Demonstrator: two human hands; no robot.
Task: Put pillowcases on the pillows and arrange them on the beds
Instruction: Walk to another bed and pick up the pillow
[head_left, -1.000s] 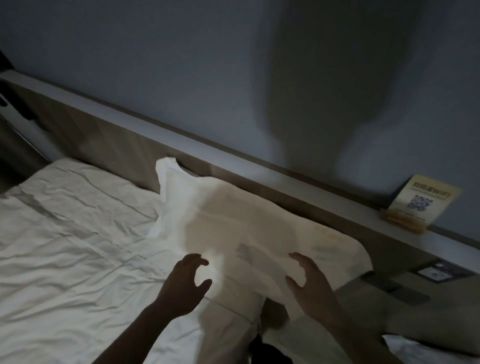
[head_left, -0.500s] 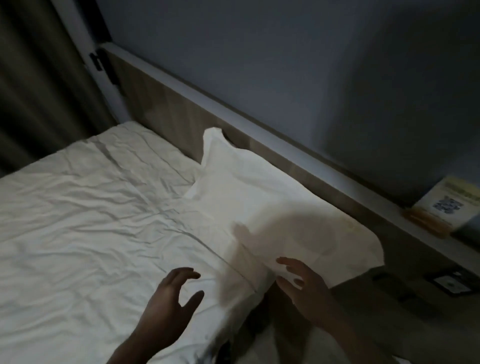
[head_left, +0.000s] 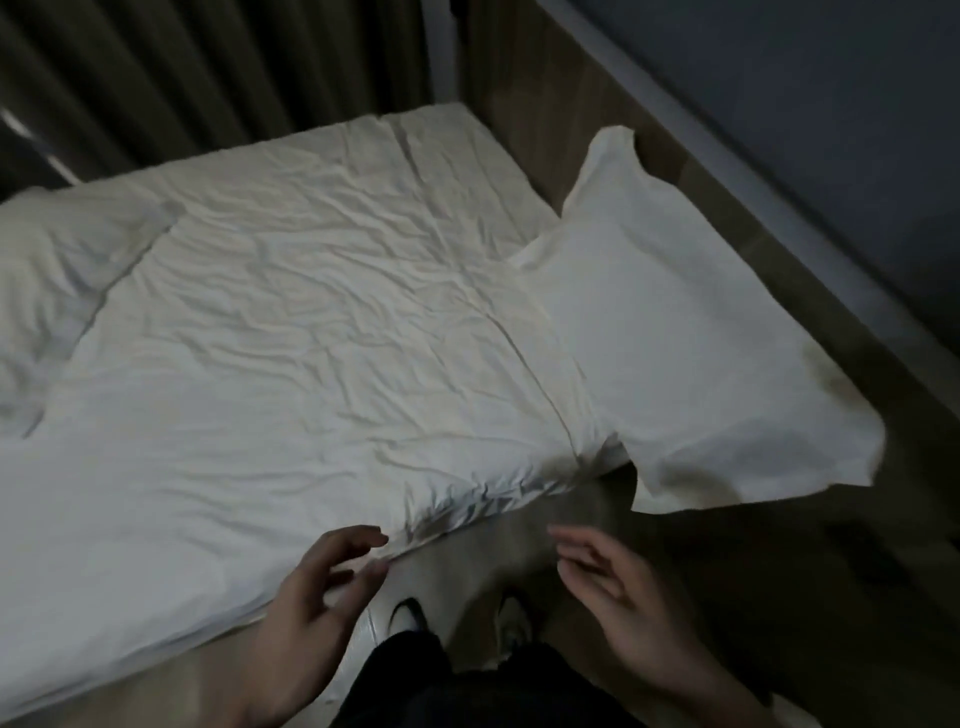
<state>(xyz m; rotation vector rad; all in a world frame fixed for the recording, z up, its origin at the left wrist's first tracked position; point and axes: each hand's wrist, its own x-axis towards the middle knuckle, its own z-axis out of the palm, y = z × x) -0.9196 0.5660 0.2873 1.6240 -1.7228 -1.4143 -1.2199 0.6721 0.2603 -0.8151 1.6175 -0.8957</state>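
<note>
A white cased pillow (head_left: 670, 317) lies at the head of the bed (head_left: 291, 332), leaning on the wooden headboard (head_left: 540, 98); one corner hangs past the bed's near edge. Its lower right part shows a dark stain. A second white pillow or bunched bedding (head_left: 57, 270) lies at the far left of the bed. My left hand (head_left: 317, 592) hovers open at the bed's near edge, fingers apart, holding nothing. My right hand (head_left: 618, 597) is open too, beside the bed and below the pillow's hanging corner, apart from it.
Dark curtains (head_left: 182, 73) hang behind the bed. A grey wall (head_left: 810, 93) rises above the headboard ledge. My shoes (head_left: 457, 618) and dark trousers show on the floor between bed and headboard side. The sheet is wrinkled.
The view has swung left and down, showing more of the bed and the curtains. Both hands have drawn back from the pillow to the bed's near edge, still holding nothing.
</note>
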